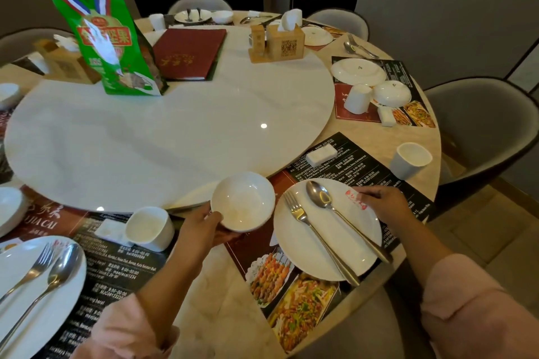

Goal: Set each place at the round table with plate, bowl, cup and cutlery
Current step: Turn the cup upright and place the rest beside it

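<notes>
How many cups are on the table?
4: near cup left of the held bowl; edge cup right of the near plate; upside-down cup at the right place; far cup at the back. The green bag may hide more.

Bare tabletop lies open at the near edge, flanked by a cup leftward and a plate rightward.

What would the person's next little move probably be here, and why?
Probably lowering the bowl onto the placemat, just left of the plate. The left hand grips the bowl by its near rim, beside the plate. The plate carries a fork and a spoon, the right hand holds its rim, and a cup stands further right.
</notes>
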{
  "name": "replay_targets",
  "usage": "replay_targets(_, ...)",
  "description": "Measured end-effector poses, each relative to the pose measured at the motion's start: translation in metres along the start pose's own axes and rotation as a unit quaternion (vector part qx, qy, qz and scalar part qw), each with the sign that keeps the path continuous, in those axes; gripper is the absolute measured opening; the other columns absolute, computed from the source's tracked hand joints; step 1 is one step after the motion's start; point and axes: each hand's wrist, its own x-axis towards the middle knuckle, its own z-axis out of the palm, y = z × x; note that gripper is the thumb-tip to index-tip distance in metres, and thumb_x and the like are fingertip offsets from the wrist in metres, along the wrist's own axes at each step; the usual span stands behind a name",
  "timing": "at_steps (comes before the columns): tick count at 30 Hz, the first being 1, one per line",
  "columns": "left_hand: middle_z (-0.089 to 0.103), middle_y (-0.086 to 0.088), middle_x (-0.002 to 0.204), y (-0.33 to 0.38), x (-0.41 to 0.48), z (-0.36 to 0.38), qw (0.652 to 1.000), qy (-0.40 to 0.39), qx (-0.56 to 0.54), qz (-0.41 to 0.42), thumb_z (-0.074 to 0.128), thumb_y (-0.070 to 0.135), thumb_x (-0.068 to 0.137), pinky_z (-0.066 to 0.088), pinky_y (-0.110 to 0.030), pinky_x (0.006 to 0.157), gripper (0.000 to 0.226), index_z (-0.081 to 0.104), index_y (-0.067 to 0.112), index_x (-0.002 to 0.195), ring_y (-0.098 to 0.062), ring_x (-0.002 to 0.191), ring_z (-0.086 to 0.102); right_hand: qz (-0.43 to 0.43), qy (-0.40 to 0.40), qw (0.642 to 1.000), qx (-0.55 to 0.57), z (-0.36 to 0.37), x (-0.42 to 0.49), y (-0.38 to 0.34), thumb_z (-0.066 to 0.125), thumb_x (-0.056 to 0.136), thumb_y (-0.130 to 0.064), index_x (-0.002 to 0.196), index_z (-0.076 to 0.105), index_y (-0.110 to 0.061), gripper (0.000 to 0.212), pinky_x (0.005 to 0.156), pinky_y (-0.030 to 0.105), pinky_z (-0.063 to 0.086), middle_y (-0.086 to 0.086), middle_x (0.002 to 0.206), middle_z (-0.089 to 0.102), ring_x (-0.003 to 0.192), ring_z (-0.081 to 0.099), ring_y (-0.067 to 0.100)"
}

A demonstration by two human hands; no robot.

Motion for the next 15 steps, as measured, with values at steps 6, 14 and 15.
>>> replay_targets(6, 0.060, -0.018, 0.113, -0.010, 0.000, 0.007, 0.998, 0.000, -0.018, -0.061, 0.045, 0.004, 0.093, 0.058, -0.041, 0.077, 0.051, 0.037, 0.013, 0.143, -0.033, 0.087, 0.068, 0.005, 0.005, 1.000, -0.014, -0.004, 0.005, 0.004, 0.059, 0.088, -0.004, 0.116, 0.064, -0.008, 0.029, 0.062, 0.015, 0.041, 0.011, 0.118, 0.063, 0.095, 0.054, 0.013)
replay_targets(14, 0.062, -0.013, 0.096, -0.010, 0.000, 0.012, 0.994, 0.001, -0.018, -0.104, 0.045, 0.004, 0.094, 0.059, -0.030, 0.058, 0.050, 0.037, 0.015, 0.143, -0.029, 0.079, 0.068, -0.033, 0.056, 0.997, -0.050, -0.003, 0.005, 0.005, 0.061, 0.088, -0.010, 0.113, 0.065, -0.005, 0.026, 0.064, 0.017, 0.043, 0.010, 0.112, 0.066, 0.092, 0.057, 0.014)
replay_targets(15, 0.061, -0.017, 0.104, -0.011, 0.001, 0.012, 0.993, 0.001, -0.017, -0.113, 0.046, 0.004, 0.094, 0.059, -0.031, 0.060, 0.051, 0.037, 0.015, 0.143, -0.031, 0.083, 0.068, -0.058, 0.096, 0.992, -0.061, -0.004, 0.004, 0.005, 0.062, 0.088, -0.013, 0.110, 0.066, -0.005, 0.024, 0.068, 0.021, 0.047, 0.010, 0.109, 0.066, 0.093, 0.059, 0.016)
